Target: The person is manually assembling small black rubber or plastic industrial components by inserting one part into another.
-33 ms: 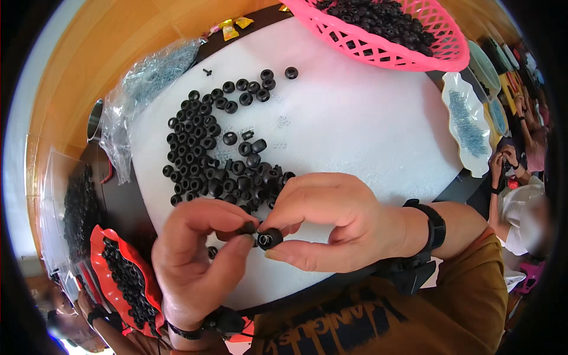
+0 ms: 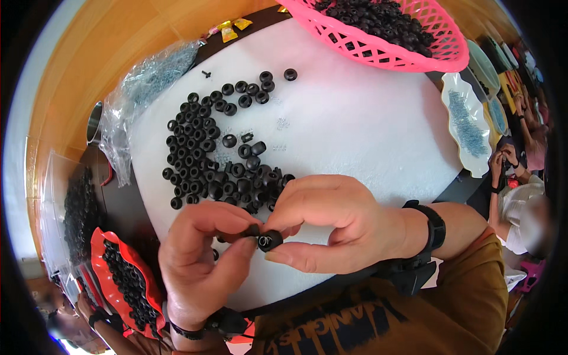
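Two bare hands are meeting over the near side of the table (image 2: 367,124), and I am observing them from a distance. The right hand (image 2: 346,219) is pinching a hollow black cap (image 2: 273,239) between thumb and fingers, its opening facing my camera and a thin bright coil (image 2: 265,241) showing inside. The left hand (image 2: 204,254) is gripping a small dark piece (image 2: 252,229); the fingertips are hiding most of it, so I am not making out its full shape.

Risks, as I am judging them: the coil is looking slight and possibly loose, so a tilt or sideways nudge could be tipping it out. The cap is appearing smooth and round, so uneven thumb pressure could be rolling it from the grip. Anything slipping could be ending up among the black pile (image 2: 201,148) and proving hard to pick out.

Position: the cap is sitting at the right hand's fingertips, just right of the left hand's piece; whether cap and piece are touching, I am not able to tell. The pile is lying beyond the hands, mostly toward the left.
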Demonstrator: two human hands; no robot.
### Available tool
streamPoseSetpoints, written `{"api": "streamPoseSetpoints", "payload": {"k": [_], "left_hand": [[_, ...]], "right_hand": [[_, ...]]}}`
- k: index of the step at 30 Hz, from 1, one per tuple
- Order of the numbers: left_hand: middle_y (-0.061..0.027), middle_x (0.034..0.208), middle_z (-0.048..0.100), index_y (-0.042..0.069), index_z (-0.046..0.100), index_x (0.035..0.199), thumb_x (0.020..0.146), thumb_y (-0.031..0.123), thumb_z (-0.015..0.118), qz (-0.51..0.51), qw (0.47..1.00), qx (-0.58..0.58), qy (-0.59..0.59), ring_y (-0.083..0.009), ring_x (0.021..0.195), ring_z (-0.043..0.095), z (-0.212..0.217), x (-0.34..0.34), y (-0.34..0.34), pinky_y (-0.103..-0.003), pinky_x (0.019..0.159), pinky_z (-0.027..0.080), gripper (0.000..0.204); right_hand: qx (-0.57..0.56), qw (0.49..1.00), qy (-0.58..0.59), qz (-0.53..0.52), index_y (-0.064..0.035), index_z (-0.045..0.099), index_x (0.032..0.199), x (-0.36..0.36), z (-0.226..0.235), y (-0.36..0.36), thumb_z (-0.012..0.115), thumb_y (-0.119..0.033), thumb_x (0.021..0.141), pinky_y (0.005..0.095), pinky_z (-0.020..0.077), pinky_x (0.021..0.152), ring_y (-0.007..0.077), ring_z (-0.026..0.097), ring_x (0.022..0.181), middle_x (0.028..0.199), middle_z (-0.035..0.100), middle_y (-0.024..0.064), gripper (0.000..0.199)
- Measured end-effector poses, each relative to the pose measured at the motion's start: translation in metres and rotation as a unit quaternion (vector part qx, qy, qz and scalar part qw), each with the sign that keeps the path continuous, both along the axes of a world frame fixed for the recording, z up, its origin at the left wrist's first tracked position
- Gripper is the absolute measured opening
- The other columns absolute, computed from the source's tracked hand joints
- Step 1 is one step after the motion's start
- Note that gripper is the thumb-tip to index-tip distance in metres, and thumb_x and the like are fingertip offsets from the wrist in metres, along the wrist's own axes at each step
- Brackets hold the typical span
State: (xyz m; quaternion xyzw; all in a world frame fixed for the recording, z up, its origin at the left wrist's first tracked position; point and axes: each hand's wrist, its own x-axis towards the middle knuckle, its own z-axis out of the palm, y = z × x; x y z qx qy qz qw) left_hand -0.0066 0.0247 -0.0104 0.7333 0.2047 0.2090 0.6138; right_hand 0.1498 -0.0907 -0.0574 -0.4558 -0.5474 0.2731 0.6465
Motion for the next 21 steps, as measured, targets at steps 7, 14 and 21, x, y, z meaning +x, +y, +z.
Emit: {"api": "streamPoseSetpoints", "payload": {"k": [7,14,21], "left_hand": [[-0.0087,0.090,0.066,-0.001,0.063,0.106,0.075,-0.012,0.061,-0.055,0.990,0.104,0.073,-0.0138,0.080,0.062,-0.002,0.000,0.009,-0.025,0.070,0.049,0.033],[-0.0101,0.091,0.068,0.000,0.065,0.105,0.073,-0.011,0.065,-0.050,0.990,0.097,0.088,-0.0166,0.083,0.066,0.000,-0.004,0.007,-0.027,0.074,0.051,0.034],[-0.0033,0.083,0.060,0.000,0.065,0.101,0.074,-0.006,0.072,-0.017,1.000,-0.009,-0.019,-0.0098,0.067,0.058,-0.016,-0.004,0.013,-0.022,0.057,0.046,0.028]], "right_hand": [[-0.038,0.998,-0.036,0.027,-0.0006,0.065,0.097,0.007,0.000,-0.002,0.074,-0.006,0.077,0.0287,0.0479,0.060,0.0199,0.061,0.069,0.082,0.064,0.0096,0.022],[-0.034,0.998,-0.036,0.030,0.0005,0.065,0.097,0.008,0.002,0.001,0.074,-0.005,0.077,0.0285,0.0479,0.060,0.0201,0.061,0.070,0.082,0.063,0.0102,0.022],[-0.036,0.998,-0.035,0.025,0.0010,0.064,0.097,0.007,0.001,0.001,0.073,-0.005,0.078,0.0287,0.0479,0.060,0.0200,0.060,0.069,0.082,0.063,0.0100,0.022]]}}
